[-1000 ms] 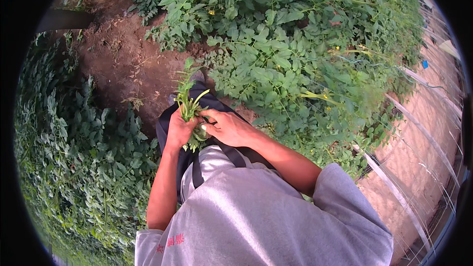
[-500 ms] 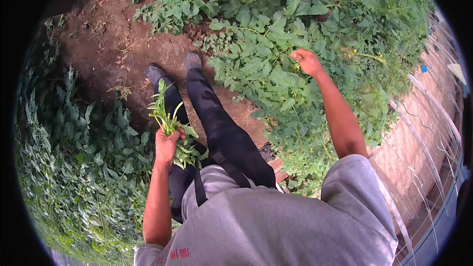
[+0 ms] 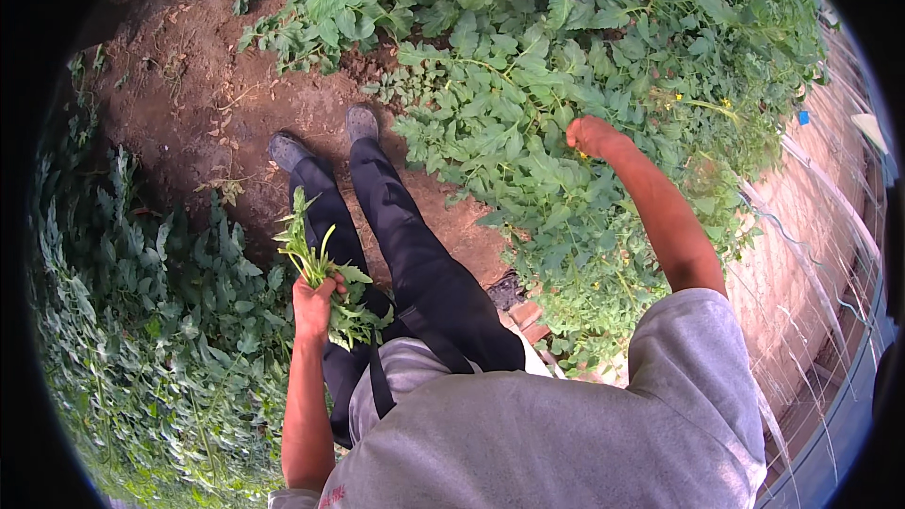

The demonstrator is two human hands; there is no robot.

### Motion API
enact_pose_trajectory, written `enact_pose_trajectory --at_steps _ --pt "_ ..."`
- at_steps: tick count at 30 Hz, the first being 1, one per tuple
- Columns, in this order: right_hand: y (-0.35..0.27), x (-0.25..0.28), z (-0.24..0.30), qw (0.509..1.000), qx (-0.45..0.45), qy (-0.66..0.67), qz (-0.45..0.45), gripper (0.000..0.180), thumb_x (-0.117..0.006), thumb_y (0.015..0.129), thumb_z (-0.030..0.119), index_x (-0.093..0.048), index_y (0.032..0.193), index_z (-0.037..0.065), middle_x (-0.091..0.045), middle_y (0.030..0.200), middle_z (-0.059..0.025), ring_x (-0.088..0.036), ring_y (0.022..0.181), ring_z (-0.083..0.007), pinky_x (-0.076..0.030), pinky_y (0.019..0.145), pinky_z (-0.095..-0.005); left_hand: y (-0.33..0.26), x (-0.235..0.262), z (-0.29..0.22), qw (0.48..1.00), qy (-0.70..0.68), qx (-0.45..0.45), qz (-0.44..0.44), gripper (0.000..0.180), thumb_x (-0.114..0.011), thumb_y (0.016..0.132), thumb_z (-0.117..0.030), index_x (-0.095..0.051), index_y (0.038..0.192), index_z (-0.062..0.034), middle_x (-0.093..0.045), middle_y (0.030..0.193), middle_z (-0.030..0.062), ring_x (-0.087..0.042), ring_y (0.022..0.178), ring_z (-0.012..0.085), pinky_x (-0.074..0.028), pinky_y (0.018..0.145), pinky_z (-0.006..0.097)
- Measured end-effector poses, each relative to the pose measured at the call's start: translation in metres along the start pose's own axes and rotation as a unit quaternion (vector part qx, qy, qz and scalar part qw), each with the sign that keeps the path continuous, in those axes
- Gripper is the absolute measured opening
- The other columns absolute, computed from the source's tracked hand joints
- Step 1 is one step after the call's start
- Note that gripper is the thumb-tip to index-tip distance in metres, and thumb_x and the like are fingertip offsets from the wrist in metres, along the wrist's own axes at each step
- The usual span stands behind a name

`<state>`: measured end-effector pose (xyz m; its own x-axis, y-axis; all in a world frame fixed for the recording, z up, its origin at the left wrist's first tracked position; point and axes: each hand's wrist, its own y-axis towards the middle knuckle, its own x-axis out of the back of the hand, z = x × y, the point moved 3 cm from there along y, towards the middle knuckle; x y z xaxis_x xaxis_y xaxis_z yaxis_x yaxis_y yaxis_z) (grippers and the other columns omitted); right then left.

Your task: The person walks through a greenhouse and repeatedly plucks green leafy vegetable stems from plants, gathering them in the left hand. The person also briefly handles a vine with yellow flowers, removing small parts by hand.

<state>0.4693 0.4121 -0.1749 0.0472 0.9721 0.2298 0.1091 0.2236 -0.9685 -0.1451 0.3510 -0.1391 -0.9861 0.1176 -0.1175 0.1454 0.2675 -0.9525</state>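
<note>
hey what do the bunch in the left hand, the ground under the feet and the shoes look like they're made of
The bunch of shoots in the left hand looks like fresh plant matter: green stems and soft matte leaves. The path looks like bare reddish-brown soil, crumbly and dry, with scattered dry bits on it. The shoes are dull grey, perhaps rubber or dusty fabric; the view leaves that open.

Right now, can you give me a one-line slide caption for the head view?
Left hand grips a bunch of green shoots while the right hand reaches into leafy plants beside a dirt path.
</note>
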Motion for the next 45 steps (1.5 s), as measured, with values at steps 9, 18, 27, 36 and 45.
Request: enact_pose_trajectory --at_steps 9,18,27,36,45 --pt "-0.014 0.004 0.013 0.989 0.06 0.042 -0.127 0.015 -0.072 0.066 0.007 -0.065 0.079 0.011 -0.068 0.089 -0.0093 -0.066 0.092 -0.03 -0.053 0.079 -0.0407 -0.006 -0.009 -0.009 0.999 -0.045 -0.028 -0.004 0.017 -0.051 0.083 0.006 -0.062 0.093 -0.0009 -0.067 0.082 0.0071 -0.063 0.069 0.0151 -0.051 0.067 0.029" --pt "-0.039 0.025 0.047 0.968 0.054 0.091 -0.226 0.013 -0.064 0.076 0.007 -0.061 0.089 0.005 -0.065 0.094 -0.0129 -0.062 0.092 -0.0375 -0.052 0.08 -0.0466 -0.013 -0.027 -0.016 0.998 -0.037 -0.053 0.008 0.017 -0.05 0.08 0.007 -0.062 0.09 -0.0004 -0.067 0.08 0.0073 -0.062 0.067 0.0153 -0.052 0.068 0.029" --pt "-0.142 0.088 0.172 0.795 0.153 0.44 -0.389 0.011 -0.062 0.092 0.003 -0.064 0.103 0.003 -0.065 0.098 -0.0084 -0.065 0.079 -0.0158 -0.052 0.067 -0.0297 -0.045 -0.07 -0.092 0.981 -0.128 -0.118 0.08 0.022 -0.057 0.085 0.006 -0.062 0.105 -0.0035 -0.069 0.092 0.0067 -0.063 0.073 0.0135 -0.052 0.069 0.029" --pt "-0.278 0.144 0.348 0.668 0.358 0.609 -0.233 0.036 -0.066 0.089 0.0 -0.059 0.124 0.004 -0.072 0.103 -0.0072 -0.067 0.075 -0.0106 -0.055 0.069 -0.027 -0.138 -0.108 -0.209 0.945 -0.228 -0.204 0.117 0.036 -0.073 0.092 -0.024 -0.064 0.12 -0.0049 -0.07 0.097 0.004 -0.064 0.083 0.0127 -0.053 0.075 0.027" --pt "-0.31 0.191 0.369 0.625 0.486 0.589 -0.161 0.052 -0.052 0.098 0.003 -0.04 0.148 0.008 -0.066 0.125 -0.0128 -0.065 0.109 -0.0177 -0.052 0.092 -0.032 -0.16 -0.063 -0.265 0.937 -0.149 -0.31 0.065 0.023 -0.076 0.089 -0.015 -0.068 0.108 -0.0036 -0.069 0.087 0.0011 -0.062 0.076 0.009 -0.05 0.07 0.024"
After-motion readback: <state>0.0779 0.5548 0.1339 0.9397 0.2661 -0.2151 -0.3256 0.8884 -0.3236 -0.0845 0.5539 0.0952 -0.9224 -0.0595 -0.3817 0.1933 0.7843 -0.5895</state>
